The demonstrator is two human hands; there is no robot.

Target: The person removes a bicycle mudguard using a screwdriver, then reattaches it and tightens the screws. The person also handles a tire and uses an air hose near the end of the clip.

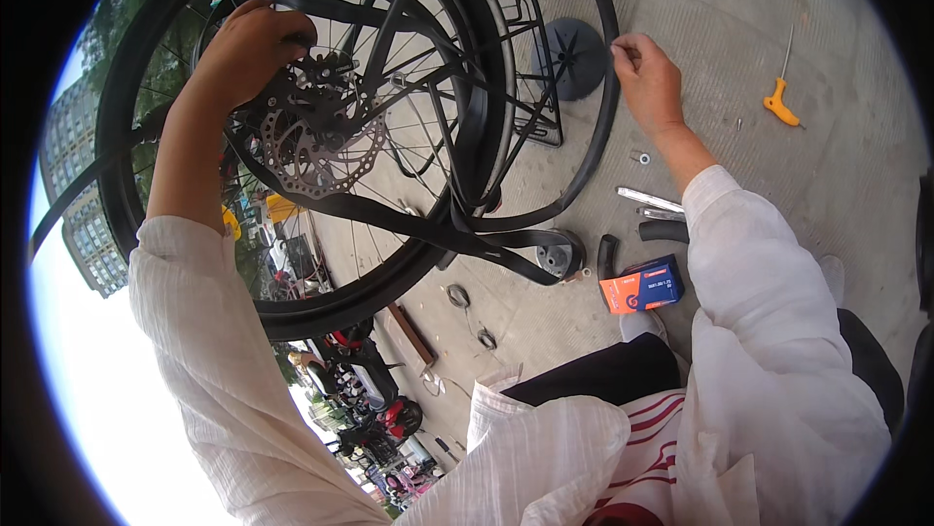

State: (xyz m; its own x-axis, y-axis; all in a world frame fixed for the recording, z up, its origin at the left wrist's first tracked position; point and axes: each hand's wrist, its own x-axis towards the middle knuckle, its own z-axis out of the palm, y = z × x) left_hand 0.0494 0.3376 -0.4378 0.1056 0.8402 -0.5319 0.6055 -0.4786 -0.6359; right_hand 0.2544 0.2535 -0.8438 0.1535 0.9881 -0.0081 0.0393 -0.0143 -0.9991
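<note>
A bicycle wheel with a black tyre (pixel 118 151) and a silver disc brake rotor (pixel 326 158) fills the upper left. Over the wheel and out to its right loops a long black inner tube (pixel 595 151). My right hand (pixel 649 78) pinches the tube's outer loop between thumb and fingertips, right of the wheel. Above the rotor, my left hand (pixel 248 51) is closed, its fingers curled beside the hub and a stretch of the tube. What lies inside those fingers is hidden. A black rear rack (pixel 530 35) stands beside the wheel.
On the paving lie a yellow-handled hex key (pixel 778 103), silver tyre levers (pixel 650 199), a small nut (pixel 644 158) and an orange-and-blue box (pixel 640 285). A black round disc (pixel 569 59) rests past the rack. Parked motorbikes (pixel 375 380) and buildings (pixel 83 185) stand farther off.
</note>
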